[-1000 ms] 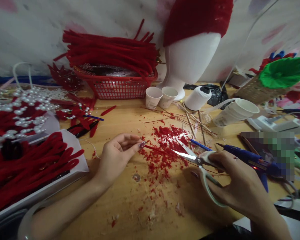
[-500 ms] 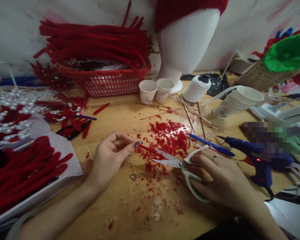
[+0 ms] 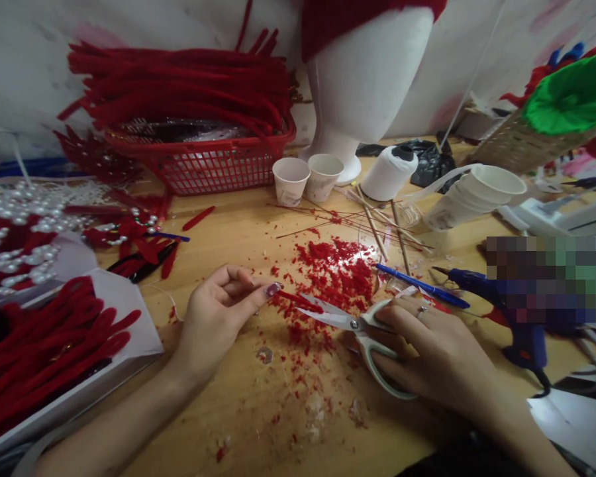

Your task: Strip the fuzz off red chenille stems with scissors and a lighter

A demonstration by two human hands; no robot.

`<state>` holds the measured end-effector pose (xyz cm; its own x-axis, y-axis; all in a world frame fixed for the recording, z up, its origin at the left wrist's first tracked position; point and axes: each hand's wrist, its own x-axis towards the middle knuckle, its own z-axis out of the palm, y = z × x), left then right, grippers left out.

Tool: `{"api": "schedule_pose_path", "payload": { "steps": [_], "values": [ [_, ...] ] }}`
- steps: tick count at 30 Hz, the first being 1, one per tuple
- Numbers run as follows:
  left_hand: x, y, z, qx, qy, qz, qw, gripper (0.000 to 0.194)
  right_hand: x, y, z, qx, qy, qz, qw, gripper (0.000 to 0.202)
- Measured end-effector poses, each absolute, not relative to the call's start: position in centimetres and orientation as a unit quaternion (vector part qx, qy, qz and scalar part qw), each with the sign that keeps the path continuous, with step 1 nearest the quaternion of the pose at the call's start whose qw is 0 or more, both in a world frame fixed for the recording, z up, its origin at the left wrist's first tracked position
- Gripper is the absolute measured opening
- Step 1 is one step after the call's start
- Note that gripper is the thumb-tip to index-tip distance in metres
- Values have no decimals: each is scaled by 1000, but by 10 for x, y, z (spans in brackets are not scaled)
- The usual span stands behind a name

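Observation:
Between thumb and fingertips, my left hand (image 3: 223,308) pinches a thin red fuzzy stem (image 3: 298,301), which points right. My right hand (image 3: 427,344) has its fingers through the handles of pale-handled scissors (image 3: 356,324). Their blades are parted, with the tips at the free end of the stem; whether they touch it I cannot tell. Red fuzz clippings (image 3: 335,268) lie heaped on the wooden table just beyond the blades, with more scattered below.
A white box of red fuzzy stems (image 3: 54,338) stands at left, near pearl strands (image 3: 24,232). Behind are a red basket (image 3: 213,165), paper cups (image 3: 291,182), a thread cone (image 3: 390,173) and a white mannequin head (image 3: 362,79). A blue pen (image 3: 422,285) and blue glue gun (image 3: 526,344) lie right.
The scissors have shifted slightly left along the stem, and their blades look a little closer together. My left hand keeps its pinch. The camera view has moved slightly.

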<state>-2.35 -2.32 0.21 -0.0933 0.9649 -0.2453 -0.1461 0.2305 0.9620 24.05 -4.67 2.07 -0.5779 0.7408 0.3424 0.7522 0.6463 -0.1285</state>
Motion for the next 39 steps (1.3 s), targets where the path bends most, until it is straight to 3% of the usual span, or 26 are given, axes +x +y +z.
{"api": "schedule_pose_path", "payload": {
  "steps": [20, 39],
  "values": [
    [-23, -20, -2, 348, 520, 532, 571, 29, 245, -49, 19, -417, -890, -28, 181, 19],
    [-21, -23, 6, 389, 519, 500, 574, 28, 238, -48, 31, -437, -885, 12, 161, 10]
  ]
}}
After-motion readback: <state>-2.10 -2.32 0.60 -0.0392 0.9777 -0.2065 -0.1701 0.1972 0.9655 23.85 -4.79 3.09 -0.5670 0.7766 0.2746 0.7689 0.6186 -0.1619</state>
